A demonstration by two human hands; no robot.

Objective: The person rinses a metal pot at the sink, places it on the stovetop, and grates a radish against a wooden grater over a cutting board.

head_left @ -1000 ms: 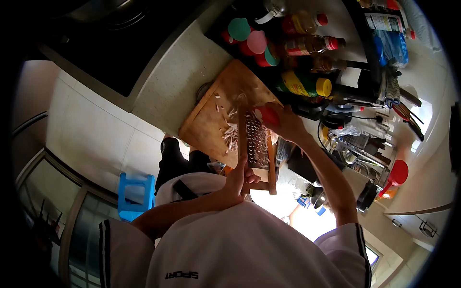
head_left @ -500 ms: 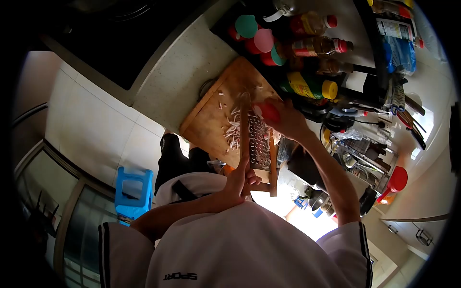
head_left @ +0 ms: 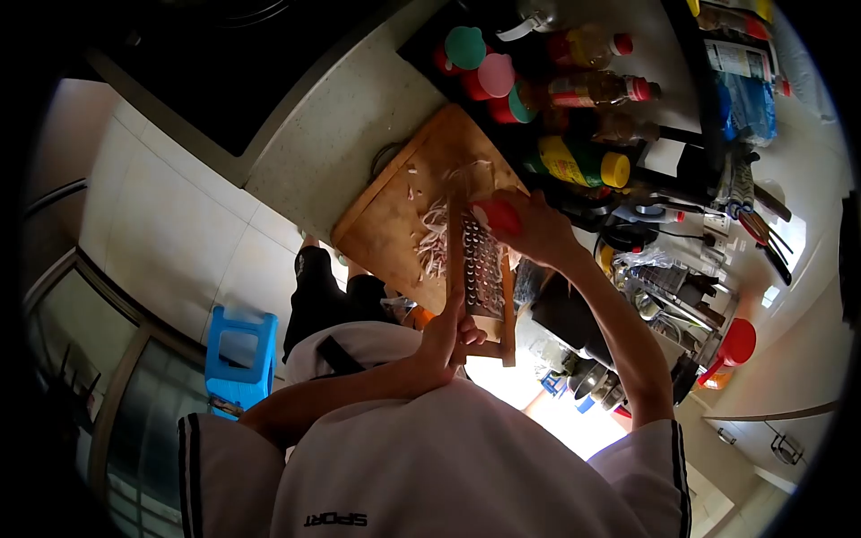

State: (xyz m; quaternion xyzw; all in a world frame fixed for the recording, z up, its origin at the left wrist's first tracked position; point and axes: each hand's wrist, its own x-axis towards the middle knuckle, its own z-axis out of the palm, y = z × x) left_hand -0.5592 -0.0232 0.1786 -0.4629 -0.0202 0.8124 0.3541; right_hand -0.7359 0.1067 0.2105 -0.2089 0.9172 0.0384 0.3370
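My left hand (head_left: 443, 339) is closed round the near end of a wooden-framed grater (head_left: 482, 269). The grater's metal face is full of raised holes, and it leans over a wooden cutting board (head_left: 386, 202). My right hand (head_left: 541, 230) grips a red radish (head_left: 500, 216) by the upper part of the grater, its pale cut side toward the metal. Whether the radish touches the holes I cannot tell. Pale shreds with reddish edges (head_left: 434, 240) lie in a heap on the board, left of the grater, and a few are scattered farther up.
Behind the board stand seasoning jars with coloured lids (head_left: 465, 47), sauce bottles (head_left: 592, 89) and a yellow-capped green bottle (head_left: 574, 162). A dark stove (head_left: 206, 81) is at upper left. On the tiled floor is a blue stool (head_left: 240, 359). Pans and utensils crowd the right side.
My right hand and the radish are slightly lower beside the grater and look less blurred. My left hand keeps its hold. The whole view has shifted a little.
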